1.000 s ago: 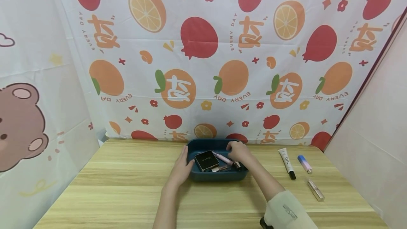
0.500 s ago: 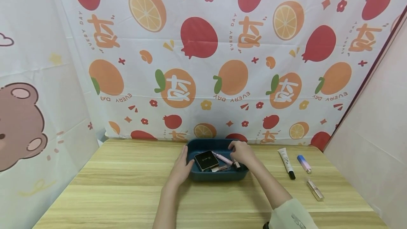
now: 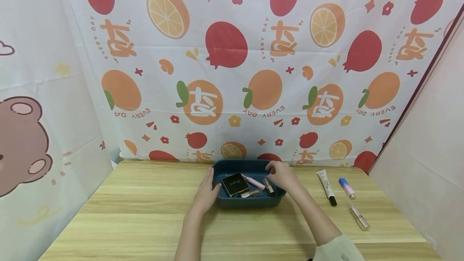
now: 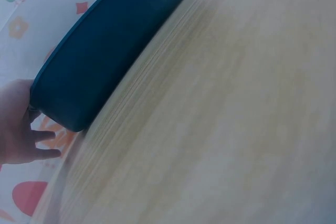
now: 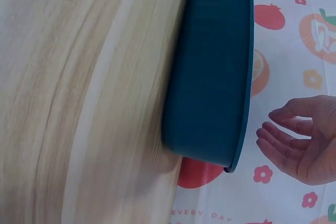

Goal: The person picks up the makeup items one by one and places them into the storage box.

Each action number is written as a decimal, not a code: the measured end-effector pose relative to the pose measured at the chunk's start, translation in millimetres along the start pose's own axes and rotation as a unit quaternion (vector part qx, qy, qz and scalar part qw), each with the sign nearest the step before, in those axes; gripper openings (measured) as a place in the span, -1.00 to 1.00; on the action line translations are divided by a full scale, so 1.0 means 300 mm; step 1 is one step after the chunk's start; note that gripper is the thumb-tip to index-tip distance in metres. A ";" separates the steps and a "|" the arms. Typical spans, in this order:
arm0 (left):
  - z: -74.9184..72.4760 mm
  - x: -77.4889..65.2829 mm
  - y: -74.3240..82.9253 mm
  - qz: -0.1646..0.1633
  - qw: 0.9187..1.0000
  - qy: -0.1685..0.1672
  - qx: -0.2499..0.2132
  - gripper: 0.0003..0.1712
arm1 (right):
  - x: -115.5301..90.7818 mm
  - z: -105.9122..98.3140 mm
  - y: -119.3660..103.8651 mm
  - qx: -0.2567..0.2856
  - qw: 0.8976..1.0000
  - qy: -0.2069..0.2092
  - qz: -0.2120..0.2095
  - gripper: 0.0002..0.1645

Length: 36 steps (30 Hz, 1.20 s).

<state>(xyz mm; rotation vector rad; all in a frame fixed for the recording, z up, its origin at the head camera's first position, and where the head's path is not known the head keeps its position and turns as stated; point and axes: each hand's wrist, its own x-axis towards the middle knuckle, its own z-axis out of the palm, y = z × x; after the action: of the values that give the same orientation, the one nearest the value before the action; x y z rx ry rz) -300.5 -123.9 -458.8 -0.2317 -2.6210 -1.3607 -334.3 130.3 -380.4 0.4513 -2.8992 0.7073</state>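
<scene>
A dark blue plastic bin (image 3: 250, 202) stands on the table against the fabric backdrop. My left hand (image 3: 204, 194) rests on its left end, the thumb at the rim and straight fingers along the outside. Over the bin's right end hovers my right hand (image 3: 284, 177); the right wrist view shows its fingers (image 5: 286, 148) loosely bent with nothing between them. Inside the bin lie a black square compact (image 3: 235, 184), a pinkish-purple tube (image 3: 253, 181), a small dark-and-metallic cosmetic tube (image 3: 269, 187) and a clear-and-pink cosmetic item (image 3: 251, 193).
To the right on the wooden table (image 3: 145, 220) lie a white squeeze tube with a black cap (image 3: 327, 187), a blue-to-pink lipstick-like tube (image 3: 346, 188) and a metallic lipstick-like tube (image 3: 359, 217). Fruit-printed fabric (image 3: 232, 92) hangs behind the bin.
My right hand has moved slightly right and away from the dark-and-metallic cosmetic tube, which now shows more fully in the bin. The left hand has stayed at the bin's left end.
</scene>
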 end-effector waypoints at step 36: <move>-0.002 0.004 0.004 0.004 1.000 0.002 0.002 -0.31 | -0.068 -0.060 0.148 0.030 0.997 0.051 0.043 -0.79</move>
<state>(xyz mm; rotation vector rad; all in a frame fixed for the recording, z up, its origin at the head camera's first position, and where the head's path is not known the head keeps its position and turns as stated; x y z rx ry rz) -301.4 -123.7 -457.3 -0.2386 -2.6158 -1.3522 -327.9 181.4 -387.6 0.2894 -2.8213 0.8071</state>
